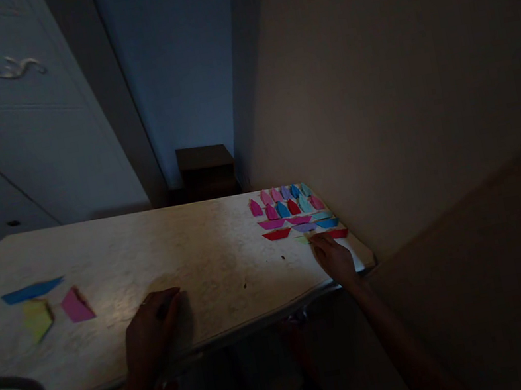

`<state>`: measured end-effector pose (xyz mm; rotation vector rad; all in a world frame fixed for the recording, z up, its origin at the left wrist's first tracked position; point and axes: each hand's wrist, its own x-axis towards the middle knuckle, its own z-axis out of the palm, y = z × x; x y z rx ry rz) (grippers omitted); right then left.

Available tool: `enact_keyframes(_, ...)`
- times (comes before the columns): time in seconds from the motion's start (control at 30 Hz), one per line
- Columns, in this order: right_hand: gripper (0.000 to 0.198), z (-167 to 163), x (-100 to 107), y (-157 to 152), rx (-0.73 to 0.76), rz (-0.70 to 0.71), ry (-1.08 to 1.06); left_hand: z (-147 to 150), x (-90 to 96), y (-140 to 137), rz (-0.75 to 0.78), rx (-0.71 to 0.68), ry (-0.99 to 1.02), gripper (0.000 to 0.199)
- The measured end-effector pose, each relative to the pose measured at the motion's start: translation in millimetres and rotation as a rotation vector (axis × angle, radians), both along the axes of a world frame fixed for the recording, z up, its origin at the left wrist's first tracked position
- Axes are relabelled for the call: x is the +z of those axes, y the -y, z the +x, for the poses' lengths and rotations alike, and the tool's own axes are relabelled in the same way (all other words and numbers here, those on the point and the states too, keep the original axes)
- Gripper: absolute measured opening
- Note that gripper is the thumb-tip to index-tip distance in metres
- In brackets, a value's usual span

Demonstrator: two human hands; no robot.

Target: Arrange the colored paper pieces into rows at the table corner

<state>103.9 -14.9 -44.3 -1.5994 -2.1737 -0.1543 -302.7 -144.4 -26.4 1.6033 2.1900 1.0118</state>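
Observation:
My right hand (333,257) is at the right end of the table, fingers pinched together at a light green folded paper piece (301,240), which they partly hide. Just beyond it lie rows of folded paper pieces, several shaped like small boats, among them a red one (277,235), a blue one (327,223) and a magenta one (255,207). A red piece (338,234) lies close beside the fingers. My left hand (149,329) rests near the table's front edge, fingers curled in, with nothing visible in it. Left of it are a pink folded paper (77,305), a yellow one (38,319) and a blue one (31,291).
The pale table (199,246) meets a wall (371,81) on the right. Small dark specks (245,286) mark its top. A curved metal bar (16,382) stands at lower left. Behind are a white cabinet (24,142) and a dark box-like piece of furniture (204,158).

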Motion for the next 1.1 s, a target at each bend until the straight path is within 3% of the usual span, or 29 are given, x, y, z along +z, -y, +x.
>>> enact_keyframes(0.37, 0.035, 2, -11, 4, 0.004, 0.108, -0.116, 2, -2.7, 2, 0.060, 0.002, 0.031, 0.039)
enact_keyframes(0.6, 0.042, 5, -5, 5, -0.009, 0.084, -0.214, 3, -1.2, 7, 0.123, -0.003, 0.150, 0.032)
enact_keyframes(0.7, 0.048, -1, 1, 8, -0.029, -0.018, -0.331, 3, 2.0, 11, 0.175, 0.035, 0.296, 0.030)
enact_keyframes(0.8, 0.047, -21, 7, 17, -0.035, -0.229, -0.401, 0, 4.3, 15, 0.224, 0.115, 0.466, 0.030)
enact_keyframes(0.9, 0.049, -55, 11, 31, 0.078, -0.362, -0.355, -11, 4.8, 23, 0.256, 0.192, 0.537, 0.031)
enact_keyframes(1.1, 0.060, -130, 15, 52, 0.283, -0.387, -0.274, -67, 6.7, 44, 0.335, 0.432, 0.328, 0.030)
